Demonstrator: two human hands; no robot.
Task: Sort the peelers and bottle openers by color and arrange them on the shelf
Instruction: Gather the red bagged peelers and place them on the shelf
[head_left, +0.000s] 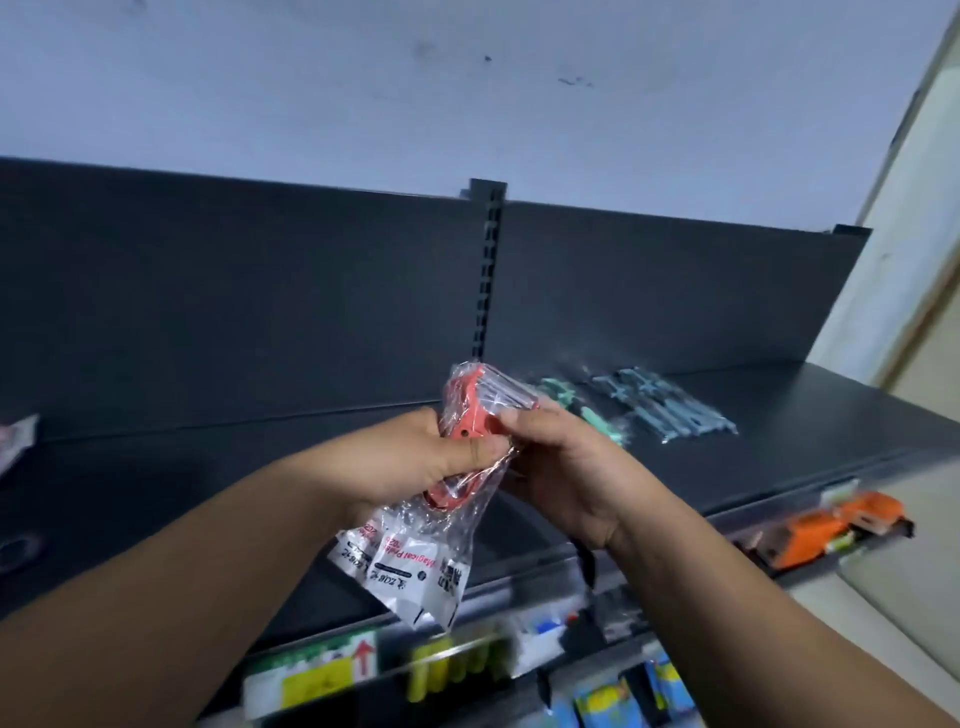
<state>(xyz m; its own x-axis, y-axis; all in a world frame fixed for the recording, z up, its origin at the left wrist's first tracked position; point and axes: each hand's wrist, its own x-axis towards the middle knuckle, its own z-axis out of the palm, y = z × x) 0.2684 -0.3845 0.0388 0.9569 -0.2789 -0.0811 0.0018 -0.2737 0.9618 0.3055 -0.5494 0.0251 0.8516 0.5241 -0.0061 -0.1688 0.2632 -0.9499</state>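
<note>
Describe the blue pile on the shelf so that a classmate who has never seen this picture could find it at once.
Start at the dark shelf and follow it right of the slotted upright post. Beyond the right hand lie two clusters of clear-bagged tools; the blue pile is the larger one farther right, not the green cluster beside it.

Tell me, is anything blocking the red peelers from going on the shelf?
Nothing visible is. The left hand and right hand hold the bagged red peelers above the dark shelf. The green pile and blue pile lie on it, farther right.
</note>
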